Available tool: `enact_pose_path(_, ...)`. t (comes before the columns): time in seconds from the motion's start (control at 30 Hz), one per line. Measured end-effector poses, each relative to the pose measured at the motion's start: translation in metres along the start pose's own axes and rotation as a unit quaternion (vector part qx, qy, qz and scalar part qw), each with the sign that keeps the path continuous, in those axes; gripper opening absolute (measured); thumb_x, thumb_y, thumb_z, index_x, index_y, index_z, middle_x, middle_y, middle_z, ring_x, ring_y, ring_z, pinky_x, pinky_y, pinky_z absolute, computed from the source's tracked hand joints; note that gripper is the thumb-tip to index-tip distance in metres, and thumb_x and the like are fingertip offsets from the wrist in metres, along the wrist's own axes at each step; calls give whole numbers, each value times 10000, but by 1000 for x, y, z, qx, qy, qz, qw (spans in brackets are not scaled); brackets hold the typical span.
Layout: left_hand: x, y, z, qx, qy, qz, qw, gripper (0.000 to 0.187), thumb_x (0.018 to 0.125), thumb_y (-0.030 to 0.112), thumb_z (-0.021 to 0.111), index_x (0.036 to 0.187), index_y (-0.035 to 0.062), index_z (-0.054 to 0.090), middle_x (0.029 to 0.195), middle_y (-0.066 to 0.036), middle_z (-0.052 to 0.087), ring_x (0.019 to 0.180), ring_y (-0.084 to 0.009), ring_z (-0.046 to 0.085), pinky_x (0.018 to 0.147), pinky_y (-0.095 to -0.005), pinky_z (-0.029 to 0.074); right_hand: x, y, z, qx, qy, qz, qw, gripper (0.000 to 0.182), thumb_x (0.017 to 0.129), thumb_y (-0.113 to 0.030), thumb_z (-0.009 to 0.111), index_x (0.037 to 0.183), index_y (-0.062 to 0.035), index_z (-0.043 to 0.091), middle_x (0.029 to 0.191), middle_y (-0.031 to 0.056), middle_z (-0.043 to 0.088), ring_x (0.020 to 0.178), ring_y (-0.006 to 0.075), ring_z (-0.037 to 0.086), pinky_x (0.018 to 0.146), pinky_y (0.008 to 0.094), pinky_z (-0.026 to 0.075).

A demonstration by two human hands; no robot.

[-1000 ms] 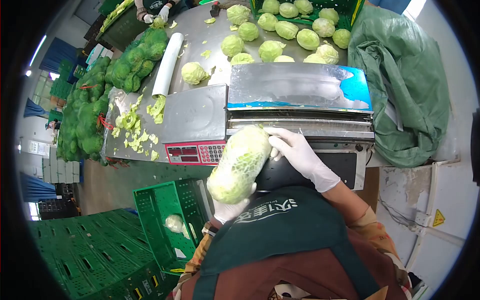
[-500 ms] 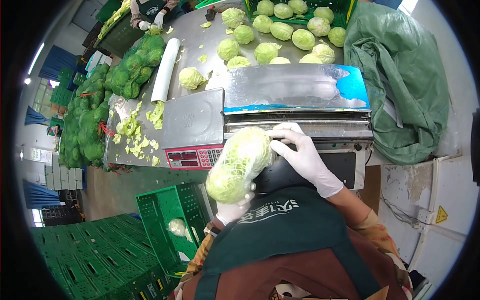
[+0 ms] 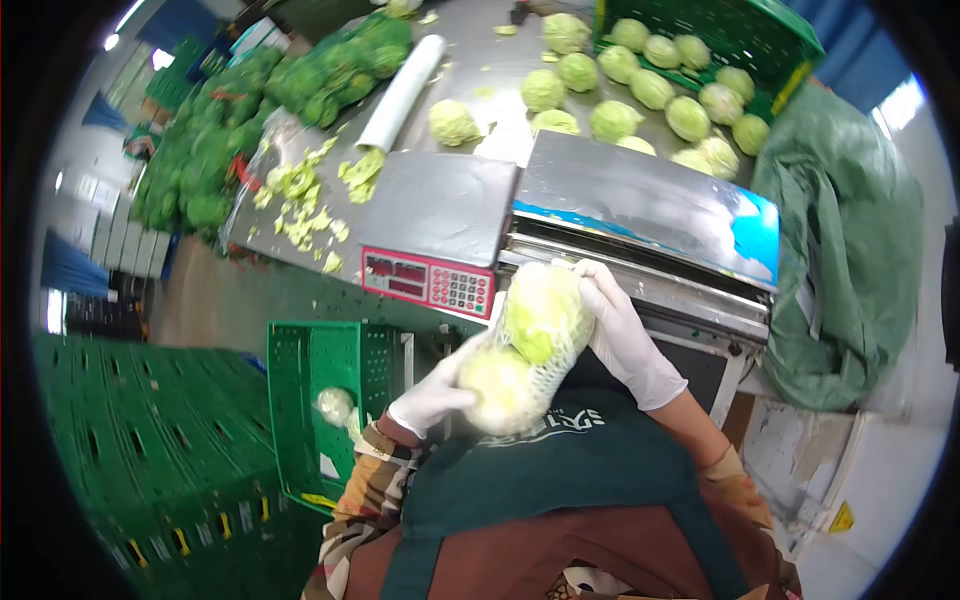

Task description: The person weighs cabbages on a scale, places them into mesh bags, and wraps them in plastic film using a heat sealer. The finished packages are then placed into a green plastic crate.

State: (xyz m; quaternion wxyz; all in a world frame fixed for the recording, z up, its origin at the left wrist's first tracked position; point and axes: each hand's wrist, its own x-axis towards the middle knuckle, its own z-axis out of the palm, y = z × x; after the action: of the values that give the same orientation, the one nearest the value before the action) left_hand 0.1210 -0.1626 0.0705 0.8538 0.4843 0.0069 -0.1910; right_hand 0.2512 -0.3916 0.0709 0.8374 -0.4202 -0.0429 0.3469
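Note:
Two pale green cabbages [image 3: 540, 318] are held together in front of my apron, inside a thin covering that shows as white mesh on the lower right. Wearing a white glove, my left hand [image 3: 440, 388] grips their left side, thumb against the lower head. My right hand [image 3: 630, 345], also gloved, holds the upper head from the right, its fingers partly hidden behind it. Just beyond the cabbages are the scale [image 3: 430, 280] with its red keypad panel and the wrapping machine [image 3: 650, 210] with a metal top.
Loose cabbages [image 3: 618, 120] lie on the metal table near a green crate [image 3: 700, 35]. A white film roll [image 3: 402, 95] and leaf scraps [image 3: 300, 200] are to the left, with net bags of cabbages [image 3: 200, 150] beyond. Another green crate [image 3: 285, 410] stands low at left, holding a wrapped item.
The cabbages have turned and moved slightly right, now between both hands. My right hand has come onto their right side; my left hand has come up along the left. The view has shifted.

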Motion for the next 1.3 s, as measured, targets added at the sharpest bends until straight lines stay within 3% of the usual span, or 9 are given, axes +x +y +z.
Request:
enact_pose_path(0.17,-44,-13,-15,-72,48,-16,996,892,809,318,744,1487,-12,268,1425,-109,465,1322,-187,440,1115,-349,335,37,28,36,-43,-42,18,998,345,994,-109,474,1321,0,462,1299,92,527,1196,165,488,1028,311,376)
enact_pose_path(0.37,-123,-43,-63,-226,331,160,902,719,905,288,631,1488,64,274,1409,-144,469,1258,-260,522,1030,-432,461,49,73,78,-207,-69,88,972,424,1024,-182,431,1398,18,412,1406,145,459,1353,234,418,1058,390,401)
enact_pose_path(0.57,-197,-82,-230,-155,634,228,723,666,885,361,673,1413,82,379,1369,-95,520,1194,-251,569,971,-521,466,57,99,88,-292,-82,156,940,446,1001,-287,501,1334,9,508,1294,104,567,1175,200,552,944,344,458)
enact_pose_path(0.7,-211,-107,-355,-197,702,230,644,715,825,357,747,1384,81,396,1327,-96,540,1149,-256,590,928,-507,487,64,121,106,-297,-12,214,930,336,974,-106,535,1275,43,551,1230,151,601,1110,206,602,910,329,510)
enact_pose_path(0.9,-188,-156,-494,-161,776,229,565,713,758,296,824,1285,11,438,1201,-131,599,1081,-245,615,905,-378,514,69,141,136,-399,6,296,868,432,1015,-335,479,1272,-2,575,1153,106,654,974,187,603,901,296,459)
enact_pose_path(1.03,-163,-179,-538,-94,801,191,559,742,724,275,842,1300,-17,475,1179,-141,617,1071,-241,613,969,-360,469,83,159,143,-452,-19,308,837,451,1018,-354,476,1254,17,578,1201,118,632,1046,189,605,915,309,466)
enact_pose_path(1.07,-163,-185,-547,-35,847,37,529,857,688,379,845,1334,-33,462,1238,-189,579,1135,-298,576,1019,-385,426,85,163,144,-452,-17,309,836,452,1018,-352,476,1253,20,577,1204,121,632,1065,193,604,918,314,468)
enact_pose_path(1.23,-181,-160,-524,-21,822,-78,564,1071,656,585,785,1420,-40,369,1414,-280,377,1311,-404,367,1112,-444,296,96,169,159,-470,-41,317,823,438,1017,-339,481,1238,25,584,1203,125,635,1069,203,613,906,317,479)
enact_pose_path(1.3,-187,-168,-502,214,841,-93,488,1104,645,543,808,1457,-18,313,1411,-282,371,1323,-427,329,1130,-462,257,102,170,166,-471,-36,326,819,433,1017,-339,482,1240,16,587,1188,121,643,1042,192,617,893,308,481)
